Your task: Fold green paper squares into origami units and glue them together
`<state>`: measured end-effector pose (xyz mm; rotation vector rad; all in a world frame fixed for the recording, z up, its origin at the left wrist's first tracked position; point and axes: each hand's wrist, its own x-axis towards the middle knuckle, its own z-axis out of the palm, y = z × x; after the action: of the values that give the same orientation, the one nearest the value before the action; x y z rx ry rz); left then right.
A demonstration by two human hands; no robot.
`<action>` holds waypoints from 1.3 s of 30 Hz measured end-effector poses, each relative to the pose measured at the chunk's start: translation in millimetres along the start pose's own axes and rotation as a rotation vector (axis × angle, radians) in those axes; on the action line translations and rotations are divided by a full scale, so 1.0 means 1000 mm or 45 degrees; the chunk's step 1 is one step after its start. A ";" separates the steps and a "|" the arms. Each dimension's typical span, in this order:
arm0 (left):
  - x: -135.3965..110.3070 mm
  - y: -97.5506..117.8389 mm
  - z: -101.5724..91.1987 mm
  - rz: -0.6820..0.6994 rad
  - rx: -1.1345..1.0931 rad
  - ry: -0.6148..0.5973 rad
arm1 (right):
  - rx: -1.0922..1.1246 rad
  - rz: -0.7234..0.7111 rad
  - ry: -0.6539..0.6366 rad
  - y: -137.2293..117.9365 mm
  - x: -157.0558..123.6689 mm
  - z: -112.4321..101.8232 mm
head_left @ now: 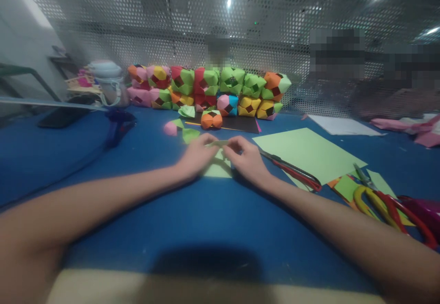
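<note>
Both of my hands are close together over the middle of the blue table. My left hand (202,154) and my right hand (245,157) pinch the upper edge of a small light-green sheet of paper (219,169). That edge looks raised or folded between the fingertips, while the lower part lies toward me. Just beyond my left hand are folded green paper pieces (190,135) and a pink piece (170,128). An orange folded paper ball (211,119) stands a little farther back. A red-handled box cutter (292,169) lies beside my right hand.
Two stacked rows of colourful paper balls (206,82) stand along a perforated metal screen (192,24). At right lie a large green sheet (309,153) and yellow-and-red scissors (381,203). A blue glue gun (118,123) with its cord, a phone (65,117) and a bottle (109,84) are at left.
</note>
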<state>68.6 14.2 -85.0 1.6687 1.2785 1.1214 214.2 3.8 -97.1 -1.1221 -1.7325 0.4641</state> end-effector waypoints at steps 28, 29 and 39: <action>0.002 -0.008 0.001 0.009 -0.198 -0.145 | 0.033 0.018 0.007 0.003 0.000 -0.002; 0.002 -0.008 0.001 0.009 -0.180 -0.133 | 0.043 0.022 -0.001 0.002 0.000 -0.002; 0.001 -0.008 0.001 0.005 -0.211 -0.170 | 0.063 0.054 0.039 0.003 0.002 -0.003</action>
<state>67.7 17.2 -92.4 1.5947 1.0703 1.0691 218.2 6.1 -97.1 -1.1271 -1.6648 0.5110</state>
